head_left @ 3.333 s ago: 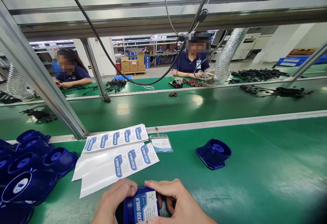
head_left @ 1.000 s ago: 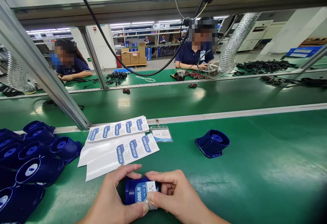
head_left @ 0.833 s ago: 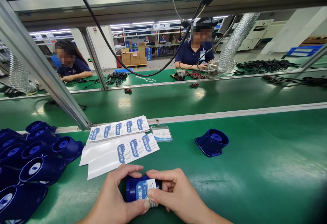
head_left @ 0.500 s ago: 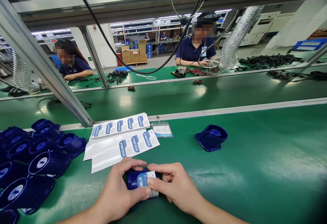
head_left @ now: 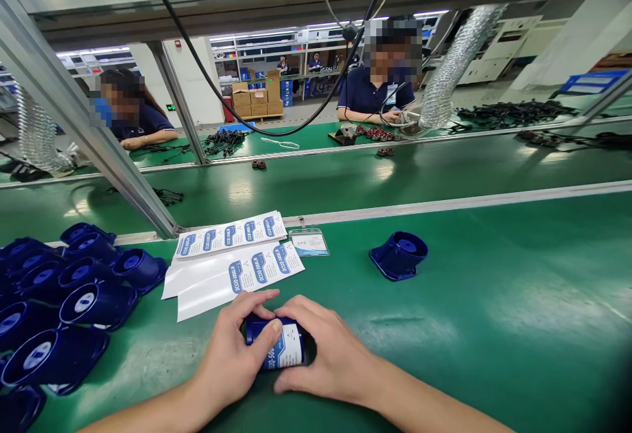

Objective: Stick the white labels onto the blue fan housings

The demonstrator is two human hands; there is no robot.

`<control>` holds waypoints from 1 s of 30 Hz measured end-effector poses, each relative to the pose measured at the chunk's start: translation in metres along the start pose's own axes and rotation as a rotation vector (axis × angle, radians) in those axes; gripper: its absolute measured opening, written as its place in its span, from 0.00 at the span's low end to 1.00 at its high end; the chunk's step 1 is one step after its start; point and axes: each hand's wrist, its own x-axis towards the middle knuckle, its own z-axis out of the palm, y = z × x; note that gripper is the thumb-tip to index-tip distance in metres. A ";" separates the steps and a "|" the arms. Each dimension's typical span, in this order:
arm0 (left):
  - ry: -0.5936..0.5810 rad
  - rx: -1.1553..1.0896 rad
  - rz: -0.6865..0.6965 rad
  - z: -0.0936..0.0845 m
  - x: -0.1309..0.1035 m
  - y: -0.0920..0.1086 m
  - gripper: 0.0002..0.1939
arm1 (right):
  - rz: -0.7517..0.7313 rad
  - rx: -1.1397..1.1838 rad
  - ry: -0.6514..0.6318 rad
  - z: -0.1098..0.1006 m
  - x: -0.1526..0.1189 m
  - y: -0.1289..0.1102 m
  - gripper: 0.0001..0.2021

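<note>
A dark blue round part [head_left: 255,331] lies between my two hands, with a white and blue printed label [head_left: 290,346] on its side. My left hand [head_left: 237,347] grips it from the left, its thumb pressed on the label. Around its right end curves my right hand [head_left: 330,351], fingers at the top and thumb apart below. Just beyond my hands are the label sheets [head_left: 266,265]. One more blue part [head_left: 399,255] stands by itself on the green bench, to the right.
Many blue parts [head_left: 89,305] crowd the left side. Past the label sheets lies a badge [head_left: 310,243]. A metal post [head_left: 123,170] rises at the left, and a black cable [head_left: 217,101] hangs ahead. Two people sit across the green belt [head_left: 316,179].
My right thumb has come off the label and moved down, opening away from the part. My left thumb has shifted up onto the label, and more of its right portion shows.
</note>
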 end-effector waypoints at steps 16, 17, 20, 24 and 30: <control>0.006 -0.093 0.057 0.003 -0.006 -0.012 0.20 | 0.379 0.602 0.024 0.012 0.016 0.003 0.24; 0.004 -0.087 0.074 0.004 -0.007 -0.013 0.19 | 0.388 0.623 0.030 0.012 0.019 0.003 0.25; 0.007 -0.087 0.098 0.004 -0.009 -0.017 0.19 | 0.363 0.542 0.036 0.010 0.022 0.000 0.24; -0.032 -0.162 0.098 0.002 -0.009 -0.026 0.27 | 0.160 0.211 0.121 0.003 0.016 -0.005 0.21; -0.089 -0.249 -0.023 -0.001 -0.005 -0.033 0.33 | -0.389 -0.280 0.055 0.010 0.004 -0.007 0.42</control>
